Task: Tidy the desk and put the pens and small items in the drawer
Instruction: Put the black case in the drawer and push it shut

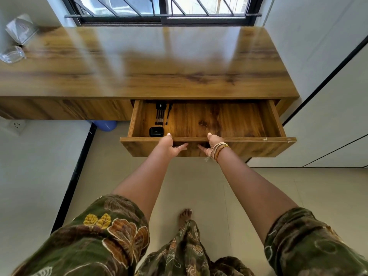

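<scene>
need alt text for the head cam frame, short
Both hands, left hand and right hand, grip the front panel of an open wooden drawer under a wooden desk. Inside at its left lie black pens and a small black case; clear glass items sit at the desk's far left corner.

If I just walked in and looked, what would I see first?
You would first see the open drawer pulled out from the wooden desk, with the left hand and right hand gripping its front edge. Inside, at the drawer's left end, lie black pens and a small black case. Clear plastic containers sit at the desk's far left.
</scene>
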Demonstrator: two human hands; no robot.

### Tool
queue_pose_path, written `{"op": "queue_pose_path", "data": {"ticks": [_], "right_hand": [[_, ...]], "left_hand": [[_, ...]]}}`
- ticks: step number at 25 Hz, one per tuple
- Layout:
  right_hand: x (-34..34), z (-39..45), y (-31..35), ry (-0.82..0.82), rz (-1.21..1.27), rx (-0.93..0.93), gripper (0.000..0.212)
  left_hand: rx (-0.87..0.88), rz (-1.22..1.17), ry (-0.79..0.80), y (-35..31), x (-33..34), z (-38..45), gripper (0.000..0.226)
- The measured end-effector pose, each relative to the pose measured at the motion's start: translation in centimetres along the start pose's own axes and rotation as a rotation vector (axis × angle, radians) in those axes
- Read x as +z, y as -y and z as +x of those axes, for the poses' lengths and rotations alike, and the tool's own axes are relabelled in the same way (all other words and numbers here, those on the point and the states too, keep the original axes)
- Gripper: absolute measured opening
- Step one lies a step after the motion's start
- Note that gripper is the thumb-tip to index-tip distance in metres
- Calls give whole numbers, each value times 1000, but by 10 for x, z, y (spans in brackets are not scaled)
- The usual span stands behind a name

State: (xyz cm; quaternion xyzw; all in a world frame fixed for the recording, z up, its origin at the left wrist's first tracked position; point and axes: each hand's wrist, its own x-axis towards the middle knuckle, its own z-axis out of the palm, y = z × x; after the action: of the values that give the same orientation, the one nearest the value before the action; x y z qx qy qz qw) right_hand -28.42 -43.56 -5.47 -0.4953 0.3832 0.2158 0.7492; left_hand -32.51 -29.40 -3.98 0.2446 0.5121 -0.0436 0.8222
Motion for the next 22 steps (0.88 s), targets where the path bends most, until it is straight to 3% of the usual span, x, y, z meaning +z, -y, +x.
{"op": "queue_pose_path", "data": {"ticks": [3,7,10,15,22], "right_hand": [[17,21,20,6,-11,7,36],[39,41,44,14,-14,-18,34],[49,51,56,26,-81,-37,34],[60,60,86,92,-56,2,60],[97,87,124,69,-64,21,69]], "left_hand": [[-10,84,15,-19,21,9,61],[-103,236,148,-54,44,17,54],[-63,183,167,-68,59,23,75],[-23,104,95,-82,90,45,88],[-84,79,65,-107,123,75,77]]}}
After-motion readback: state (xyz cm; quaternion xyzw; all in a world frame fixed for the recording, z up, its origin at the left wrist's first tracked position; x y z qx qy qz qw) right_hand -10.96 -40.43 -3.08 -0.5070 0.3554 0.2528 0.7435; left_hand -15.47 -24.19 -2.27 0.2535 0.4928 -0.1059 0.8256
